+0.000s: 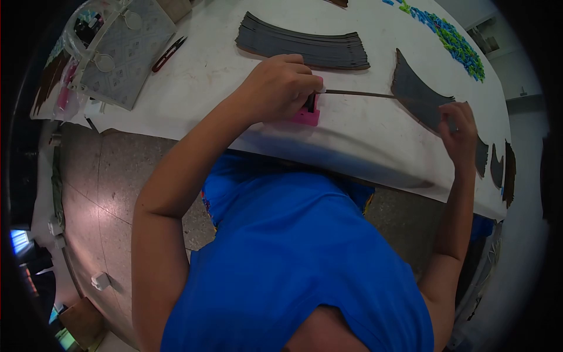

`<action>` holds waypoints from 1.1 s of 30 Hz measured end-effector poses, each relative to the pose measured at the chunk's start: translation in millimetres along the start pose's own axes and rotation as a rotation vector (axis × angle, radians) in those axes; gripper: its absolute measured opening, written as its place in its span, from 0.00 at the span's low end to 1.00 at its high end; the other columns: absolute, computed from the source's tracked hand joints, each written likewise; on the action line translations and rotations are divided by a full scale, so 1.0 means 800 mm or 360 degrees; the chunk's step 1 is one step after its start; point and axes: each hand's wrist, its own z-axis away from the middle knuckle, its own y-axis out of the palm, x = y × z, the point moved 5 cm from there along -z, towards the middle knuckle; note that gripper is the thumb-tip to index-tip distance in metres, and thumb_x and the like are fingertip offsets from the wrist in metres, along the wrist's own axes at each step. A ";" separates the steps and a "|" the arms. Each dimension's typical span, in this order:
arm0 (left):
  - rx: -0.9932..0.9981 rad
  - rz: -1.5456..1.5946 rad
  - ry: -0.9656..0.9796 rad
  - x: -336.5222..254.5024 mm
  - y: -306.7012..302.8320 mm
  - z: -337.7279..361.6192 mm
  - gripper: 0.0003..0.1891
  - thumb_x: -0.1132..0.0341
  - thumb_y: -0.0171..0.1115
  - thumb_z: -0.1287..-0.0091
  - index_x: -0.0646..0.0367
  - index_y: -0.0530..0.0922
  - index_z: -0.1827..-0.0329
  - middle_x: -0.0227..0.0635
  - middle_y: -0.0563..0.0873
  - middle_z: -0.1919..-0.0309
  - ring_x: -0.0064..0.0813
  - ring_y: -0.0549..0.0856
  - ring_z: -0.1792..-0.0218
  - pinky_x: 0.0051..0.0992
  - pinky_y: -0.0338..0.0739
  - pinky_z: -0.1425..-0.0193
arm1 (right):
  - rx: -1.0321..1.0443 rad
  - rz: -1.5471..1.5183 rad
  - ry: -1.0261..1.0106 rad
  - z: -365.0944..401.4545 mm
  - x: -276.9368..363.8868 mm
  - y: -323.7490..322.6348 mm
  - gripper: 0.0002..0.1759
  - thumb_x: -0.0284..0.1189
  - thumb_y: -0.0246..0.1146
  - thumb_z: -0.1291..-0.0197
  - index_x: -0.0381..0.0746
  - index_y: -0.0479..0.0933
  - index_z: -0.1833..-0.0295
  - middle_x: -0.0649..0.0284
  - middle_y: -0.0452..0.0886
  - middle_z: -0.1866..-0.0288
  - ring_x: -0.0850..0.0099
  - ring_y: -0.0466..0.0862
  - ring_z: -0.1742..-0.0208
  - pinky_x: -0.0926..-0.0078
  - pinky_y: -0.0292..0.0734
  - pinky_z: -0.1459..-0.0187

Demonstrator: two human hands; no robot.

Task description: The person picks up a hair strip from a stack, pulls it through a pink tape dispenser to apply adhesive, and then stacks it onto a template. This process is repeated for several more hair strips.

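My left hand (287, 85) is closed over a small pink holder (309, 117) with a dark part inside, which looks like a tape dispenser near the table's front edge. From there a thin brown strip (360, 92) stretches taut to the right, seen nearly edge-on. My right hand (460, 130) pinches its far end; the exact grip is slightly blurred. Beneath the strip's right part lies a stack of curved dark grey pieces (419, 94). Another fanned stack of dark grey curved strips (302, 44) lies just beyond my left hand.
Thread snips (169, 54) lie at the left beside a clear, patterned bag (126, 53). Many small blue and green pieces (454, 47) are heaped at the far right. More curved dark pieces (497, 165) lie by the right edge of the white table (363, 132).
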 end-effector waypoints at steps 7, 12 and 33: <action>-0.0049 0.0268 -0.0265 -0.002 0.013 -0.018 0.11 0.77 0.71 0.40 0.59 0.84 0.55 0.36 0.90 0.67 0.38 0.86 0.61 0.35 0.84 0.56 | -0.0346 0.0172 -0.0101 -0.092 0.030 -0.073 0.15 0.14 0.65 0.40 0.38 0.84 0.49 0.61 0.85 0.51 0.69 0.85 0.50 0.71 0.81 0.49; 0.0144 0.1135 -0.0847 0.004 0.011 -0.020 0.10 0.74 0.70 0.31 0.59 0.80 0.49 0.34 0.90 0.64 0.25 0.85 0.60 0.30 0.83 0.56 | -0.0395 0.0315 -0.0313 -0.137 0.016 -0.092 0.14 0.17 0.64 0.36 0.40 0.83 0.46 0.64 0.85 0.50 0.72 0.85 0.49 0.74 0.80 0.48; -0.0277 0.3113 -0.1048 0.095 -0.025 0.052 0.08 0.76 0.63 0.31 0.54 0.80 0.52 0.35 0.86 0.62 0.24 0.79 0.63 0.25 0.73 0.58 | 0.0332 -0.3263 0.0949 -0.049 0.018 0.094 0.11 0.29 0.60 0.36 0.38 0.74 0.50 0.65 0.73 0.56 0.71 0.71 0.56 0.73 0.69 0.54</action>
